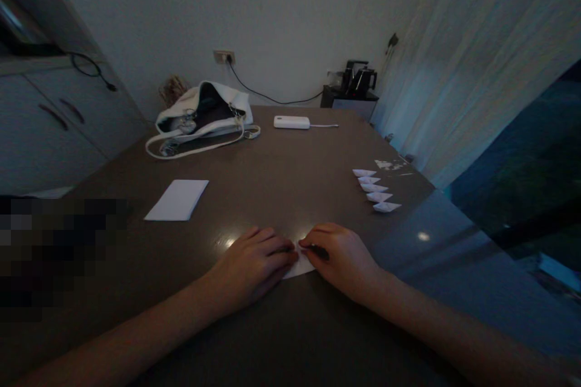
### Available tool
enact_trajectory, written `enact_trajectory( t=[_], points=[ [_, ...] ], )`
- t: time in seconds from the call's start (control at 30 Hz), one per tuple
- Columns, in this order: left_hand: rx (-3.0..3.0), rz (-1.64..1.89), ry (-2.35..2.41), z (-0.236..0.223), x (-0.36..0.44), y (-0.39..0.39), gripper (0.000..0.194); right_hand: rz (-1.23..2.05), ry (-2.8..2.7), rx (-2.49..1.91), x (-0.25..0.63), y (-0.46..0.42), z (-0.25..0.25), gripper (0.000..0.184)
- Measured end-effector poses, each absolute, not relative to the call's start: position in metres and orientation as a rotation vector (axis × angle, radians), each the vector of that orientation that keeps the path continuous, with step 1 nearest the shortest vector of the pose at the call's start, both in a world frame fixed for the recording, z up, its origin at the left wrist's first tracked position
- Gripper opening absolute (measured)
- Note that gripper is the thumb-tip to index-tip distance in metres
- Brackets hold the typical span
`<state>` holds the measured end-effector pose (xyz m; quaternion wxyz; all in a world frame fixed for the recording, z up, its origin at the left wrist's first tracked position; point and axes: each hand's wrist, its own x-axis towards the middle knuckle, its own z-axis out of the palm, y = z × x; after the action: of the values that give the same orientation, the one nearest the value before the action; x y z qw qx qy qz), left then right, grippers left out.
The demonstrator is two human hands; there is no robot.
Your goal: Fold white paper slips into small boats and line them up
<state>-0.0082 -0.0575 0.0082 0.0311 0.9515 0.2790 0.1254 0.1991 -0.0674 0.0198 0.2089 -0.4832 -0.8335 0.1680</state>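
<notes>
A small folded piece of white paper (299,266) lies on the table between my two hands, partly covered by them. My left hand (261,260) rests on its left side with the fingers bent together over the edge. From the right, my right hand (340,257) pinches the paper near its upper tip between thumb and forefinger. Several folded paper boats (376,188) stand in a row farther off to the right. To the left is a stack of white paper sheets (177,200).
At the table's (290,193) far left sits a white handbag (204,112) with its strap trailing. A white power bank (291,123) with a short cable is at the back. Beyond the table, a kettle (364,81) stands on a small cabinet. A curtain (436,72) hangs at right.
</notes>
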Motion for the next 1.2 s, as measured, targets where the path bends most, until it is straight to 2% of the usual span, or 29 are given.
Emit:
enact_trajectory(
  t=[0.27, 0.37, 1.2],
  points=[
    [2.93, 0.426, 0.82, 0.005, -0.008, -0.057, 0.021, 0.469, -2.242, -1.56, 0.199, -0.062, 0.015, 0.009],
    [2.901, 0.385, 0.844, 0.006, -0.007, -0.056, 0.021, 0.464, -2.288, -1.474, 0.199, -0.064, 0.016, 0.005],
    [2.822, 0.416, 0.879, 0.008, -0.007, -0.056, 0.022, 0.423, -2.712, -1.035, 0.209, -0.067, 0.029, 0.02]
  ],
)
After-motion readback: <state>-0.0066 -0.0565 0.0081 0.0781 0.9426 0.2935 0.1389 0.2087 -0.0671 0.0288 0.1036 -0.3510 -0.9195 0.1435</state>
